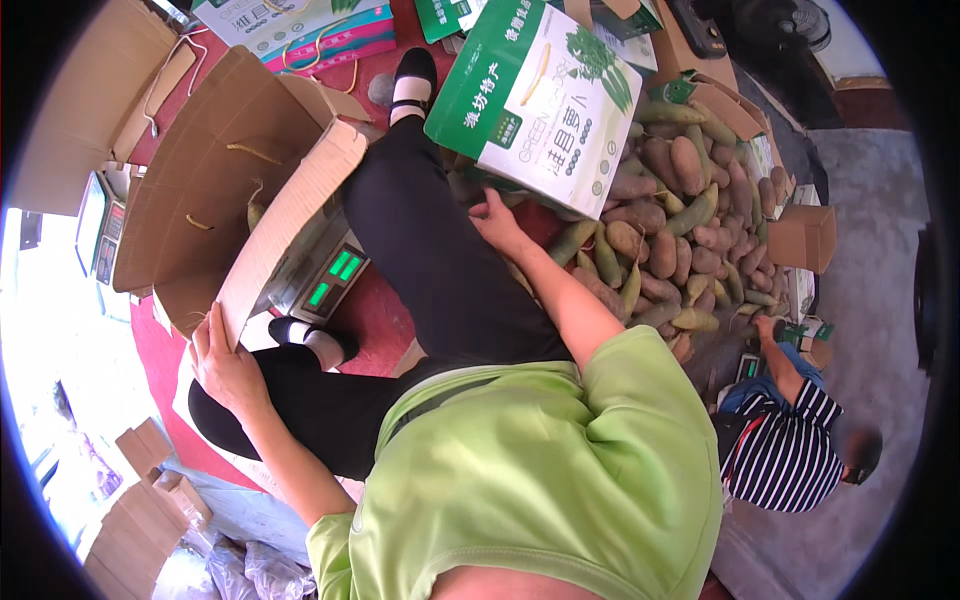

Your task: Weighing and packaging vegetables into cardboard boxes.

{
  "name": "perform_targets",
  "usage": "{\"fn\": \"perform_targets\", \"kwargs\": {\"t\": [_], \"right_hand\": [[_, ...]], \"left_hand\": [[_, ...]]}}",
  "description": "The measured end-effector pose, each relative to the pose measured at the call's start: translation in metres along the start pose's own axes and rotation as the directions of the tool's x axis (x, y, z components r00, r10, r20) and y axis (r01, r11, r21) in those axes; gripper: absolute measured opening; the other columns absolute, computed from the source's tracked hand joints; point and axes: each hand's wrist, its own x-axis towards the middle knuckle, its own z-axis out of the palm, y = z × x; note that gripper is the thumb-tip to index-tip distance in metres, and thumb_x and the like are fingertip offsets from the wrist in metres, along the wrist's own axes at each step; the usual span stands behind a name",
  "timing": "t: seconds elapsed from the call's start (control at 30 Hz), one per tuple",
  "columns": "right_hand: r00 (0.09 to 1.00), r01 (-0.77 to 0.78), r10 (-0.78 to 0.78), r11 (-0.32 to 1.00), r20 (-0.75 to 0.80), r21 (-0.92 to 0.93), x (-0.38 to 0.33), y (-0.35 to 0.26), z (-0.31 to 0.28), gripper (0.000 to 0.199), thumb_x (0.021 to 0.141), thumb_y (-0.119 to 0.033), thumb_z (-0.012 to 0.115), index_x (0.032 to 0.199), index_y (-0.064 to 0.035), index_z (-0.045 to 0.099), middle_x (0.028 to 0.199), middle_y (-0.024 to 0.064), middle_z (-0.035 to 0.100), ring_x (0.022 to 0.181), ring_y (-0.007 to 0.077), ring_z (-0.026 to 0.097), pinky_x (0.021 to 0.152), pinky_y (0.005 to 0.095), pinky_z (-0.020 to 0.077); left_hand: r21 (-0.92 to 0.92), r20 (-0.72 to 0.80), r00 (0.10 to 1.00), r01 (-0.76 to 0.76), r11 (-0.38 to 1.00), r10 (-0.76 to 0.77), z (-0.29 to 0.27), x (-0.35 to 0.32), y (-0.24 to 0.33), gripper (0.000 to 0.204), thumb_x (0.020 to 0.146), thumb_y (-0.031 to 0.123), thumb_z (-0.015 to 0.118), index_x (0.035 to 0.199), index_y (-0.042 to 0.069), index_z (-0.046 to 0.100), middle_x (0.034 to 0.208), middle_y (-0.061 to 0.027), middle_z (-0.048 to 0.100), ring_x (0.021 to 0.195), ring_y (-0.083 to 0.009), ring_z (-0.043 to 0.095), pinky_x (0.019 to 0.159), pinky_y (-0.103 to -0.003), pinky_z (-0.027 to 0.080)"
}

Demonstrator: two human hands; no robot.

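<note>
My left hand [228, 368] grips the lower edge of a flap on an open cardboard box [180, 190], its fingers over the edge. Inside the box lie a green radish [256, 208] and yellow cord handles. The box stands on a digital scale [330, 278] with lit green figures. My right hand [495, 222] is beside my thigh, under the near edge of a white and green printed carton [545, 100]. Its fingers are partly apart, with nothing visible in them; the tips are partly hidden. Just right of it are green radishes [572, 242].
A large pile of reddish sweet potatoes [660, 252] and green radishes spreads to the right. Beyond it a person in a striped shirt [785, 450] reaches toward the pile. More printed cartons [330, 40] stand at the back. Another scale [100, 225] is at far left, with plastic bags [270, 572] lower left.
</note>
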Motion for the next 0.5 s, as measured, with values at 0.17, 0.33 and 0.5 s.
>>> {"fn": "perform_targets", "kwargs": {"t": [0.17, 0.33, 0.5], "right_hand": [[0.999, 0.017, -0.016, 1.000, -0.034, 0.018, 0.019, 0.015, 0.009, 0.089, 0.077, -0.018, 0.070, 0.145, -0.0051, 0.014, 0.117, 0.0142, 0.055, 0.092, 0.0210, 0.059, 0.072, 0.0334, 0.0509], [0.996, -0.091, 0.074, 0.906, 0.057, 0.414, -0.003, -0.027, -0.007, 0.088, 0.081, -0.015, 0.067, 0.147, -0.0083, 0.010, 0.126, 0.0135, 0.049, 0.090, 0.0188, 0.058, 0.068, 0.0319, 0.0489], [0.997, 0.024, 0.017, 0.871, -0.079, 0.491, 0.003, -0.052, -0.035, 0.079, 0.084, -0.015, 0.064, 0.146, -0.0089, 0.015, 0.122, 0.0107, 0.053, 0.087, 0.0167, 0.058, 0.067, 0.0297, 0.0467]], "left_hand": [[-0.027, 0.013, 1.000, -0.003, 1.000, 0.004, -0.001, 0.002, 0.003, 0.054, 0.070, -0.005, 0.058, 0.119, 0.016, 0.060, 0.108, -0.0033, 0.060, 0.101, -0.0270, 0.056, 0.089, -0.039, 0.044], [-0.030, -0.010, 1.000, -0.005, 1.000, 0.005, -0.002, 0.000, 0.003, 0.052, 0.071, -0.004, 0.056, 0.118, 0.016, 0.060, 0.108, -0.0032, 0.061, 0.101, -0.0259, 0.056, 0.088, -0.038, 0.043], [-0.036, -0.008, 1.000, 0.006, 0.999, -0.006, -0.006, 0.002, 0.005, 0.050, 0.072, -0.004, 0.056, 0.118, 0.015, 0.061, 0.107, -0.0033, 0.060, 0.103, -0.0253, 0.055, 0.088, -0.038, 0.043]]}}
